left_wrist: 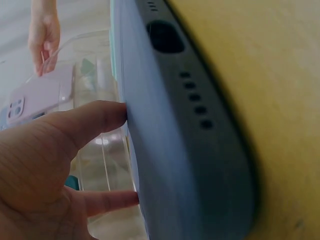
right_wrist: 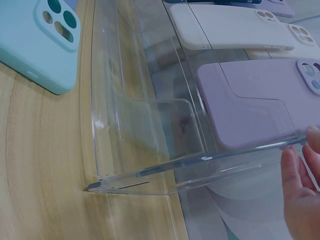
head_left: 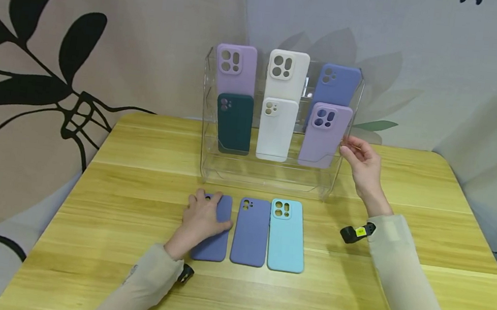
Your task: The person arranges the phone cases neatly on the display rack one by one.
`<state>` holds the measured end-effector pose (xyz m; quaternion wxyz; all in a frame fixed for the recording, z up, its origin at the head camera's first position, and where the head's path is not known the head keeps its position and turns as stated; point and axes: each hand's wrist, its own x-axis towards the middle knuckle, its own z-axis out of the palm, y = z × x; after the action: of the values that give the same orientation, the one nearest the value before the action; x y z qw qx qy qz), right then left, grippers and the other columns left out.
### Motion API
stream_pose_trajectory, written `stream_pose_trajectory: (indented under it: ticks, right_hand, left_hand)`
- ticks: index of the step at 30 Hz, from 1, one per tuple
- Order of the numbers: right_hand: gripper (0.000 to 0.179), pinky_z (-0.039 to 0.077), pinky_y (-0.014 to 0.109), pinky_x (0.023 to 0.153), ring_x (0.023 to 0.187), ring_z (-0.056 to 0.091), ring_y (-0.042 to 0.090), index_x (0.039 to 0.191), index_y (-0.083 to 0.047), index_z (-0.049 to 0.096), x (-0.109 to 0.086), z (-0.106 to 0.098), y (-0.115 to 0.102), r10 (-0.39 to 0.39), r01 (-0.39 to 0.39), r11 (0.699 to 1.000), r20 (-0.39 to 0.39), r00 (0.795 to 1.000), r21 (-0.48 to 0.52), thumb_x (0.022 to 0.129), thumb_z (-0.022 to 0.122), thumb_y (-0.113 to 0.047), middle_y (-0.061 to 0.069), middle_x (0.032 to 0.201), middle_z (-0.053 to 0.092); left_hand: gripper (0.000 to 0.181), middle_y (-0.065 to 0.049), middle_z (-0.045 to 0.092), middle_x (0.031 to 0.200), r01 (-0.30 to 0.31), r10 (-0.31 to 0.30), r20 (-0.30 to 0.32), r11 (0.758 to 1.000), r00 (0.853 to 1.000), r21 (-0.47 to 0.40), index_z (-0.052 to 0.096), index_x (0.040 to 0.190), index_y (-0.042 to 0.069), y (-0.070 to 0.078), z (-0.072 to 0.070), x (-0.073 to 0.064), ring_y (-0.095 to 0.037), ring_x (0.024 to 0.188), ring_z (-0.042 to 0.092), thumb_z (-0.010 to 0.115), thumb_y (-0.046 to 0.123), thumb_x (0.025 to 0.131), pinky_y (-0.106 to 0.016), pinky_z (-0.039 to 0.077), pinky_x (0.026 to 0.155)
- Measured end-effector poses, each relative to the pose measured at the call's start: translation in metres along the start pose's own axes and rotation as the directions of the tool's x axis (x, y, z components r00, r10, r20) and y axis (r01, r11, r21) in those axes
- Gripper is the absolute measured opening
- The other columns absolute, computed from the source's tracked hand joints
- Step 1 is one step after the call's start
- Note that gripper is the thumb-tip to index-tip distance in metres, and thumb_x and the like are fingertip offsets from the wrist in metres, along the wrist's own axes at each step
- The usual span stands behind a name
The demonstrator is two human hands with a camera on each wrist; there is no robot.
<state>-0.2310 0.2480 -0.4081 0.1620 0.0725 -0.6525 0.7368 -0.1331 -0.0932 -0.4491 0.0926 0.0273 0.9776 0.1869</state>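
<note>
My left hand (head_left: 204, 216) lies over a blue-violet phone case (head_left: 212, 250) on the table, fingers spread near its top, thumb by its right edge. Close up in the left wrist view, the thumb and another finger touch the flat back of that phone case (left_wrist: 150, 110). My right hand (head_left: 362, 165) is at the right side of a clear acrylic display stand (head_left: 268, 183). In the right wrist view its thumb and fingers (right_wrist: 290, 170) pinch the edge of the stand's side panel. A lilac phone case (right_wrist: 250, 105) stands just inside that panel.
Beside the left hand's case lie another blue-violet case (head_left: 250, 237) and a turquoise case (head_left: 286, 241). The stand's tiers also hold a lilac case (head_left: 235, 82), a dark green case (head_left: 234, 128), two white cases (head_left: 276, 132) and a blue case (head_left: 336, 88). A wall rises behind.
</note>
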Motion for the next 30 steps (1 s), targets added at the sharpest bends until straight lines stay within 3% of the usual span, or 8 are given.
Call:
stream_pose_trajectory:
  ticks: [8, 13, 20, 25, 30]
  right_hand:
    - [0.020, 0.049, 0.016, 0.079, 0.090, 0.060, 0.009, 0.102, -0.003, 0.066, 0.000, 0.001, 0.000, -0.006, 0.006, 1.000, 0.002, 1.000, 0.006, 0.087, 0.058, 0.008, -0.003, 0.099, 0.066]
    - [0.019, 0.049, 0.016, 0.079, 0.089, 0.060, 0.008, 0.103, 0.002, 0.063, 0.000, 0.002, 0.000, -0.006, 0.006, 1.000, -0.003, 1.000, 0.013, 0.087, 0.057, 0.010, -0.004, 0.098, 0.066]
    - [0.019, 0.049, 0.016, 0.078, 0.090, 0.060, 0.008, 0.103, 0.003, 0.063, -0.001, 0.002, -0.001, -0.003, 0.003, 1.000, -0.011, 1.000, 0.020, 0.087, 0.057, 0.010, -0.004, 0.099, 0.066]
    - [0.018, 0.049, 0.015, 0.079, 0.090, 0.060, 0.009, 0.104, 0.005, 0.062, -0.002, 0.002, -0.002, 0.004, -0.004, 1.000, -0.008, 1.000, 0.016, 0.087, 0.058, 0.008, -0.003, 0.100, 0.066]
    - [0.019, 0.049, 0.016, 0.079, 0.090, 0.061, 0.009, 0.105, 0.008, 0.061, -0.002, 0.002, -0.001, -0.003, 0.003, 1.000, -0.011, 1.000, 0.025, 0.087, 0.058, 0.009, -0.002, 0.099, 0.066]
  left_hand:
    - [0.080, -0.032, 0.034, 0.128, 0.008, -0.008, 0.013, 1.000, 1.000, -0.009, 0.048, 0.135, 0.005, 0.001, 0.002, 0.001, -0.046, 0.105, 0.041, 0.079, 0.038, 0.069, -0.054, 0.050, 0.064]
    - [0.081, -0.032, 0.030, 0.133, 0.005, -0.005, 0.003, 0.999, 1.000, -0.034, 0.047, 0.135, 0.005, -0.002, 0.001, 0.001, -0.046, 0.109, 0.038, 0.080, 0.036, 0.068, -0.054, 0.049, 0.065]
    - [0.084, -0.031, 0.027, 0.139, -0.044, 0.038, -0.096, 0.997, 0.995, -0.062, 0.048, 0.135, 0.006, -0.002, -0.006, -0.001, -0.046, 0.111, 0.037, 0.082, 0.034, 0.065, -0.051, 0.049, 0.064]
    - [0.081, -0.029, 0.027, 0.139, -0.117, 0.093, -0.219, 0.988, 0.971, -0.101, 0.047, 0.136, 0.008, 0.000, -0.012, -0.002, -0.043, 0.107, 0.037, 0.081, 0.029, 0.065, -0.049, 0.047, 0.063]
    - [0.079, -0.027, 0.027, 0.139, -0.194, 0.142, -0.348, 0.974, 0.927, -0.119, 0.048, 0.135, 0.010, 0.004, -0.019, 0.001, -0.041, 0.102, 0.038, 0.080, 0.025, 0.065, -0.046, 0.045, 0.060]
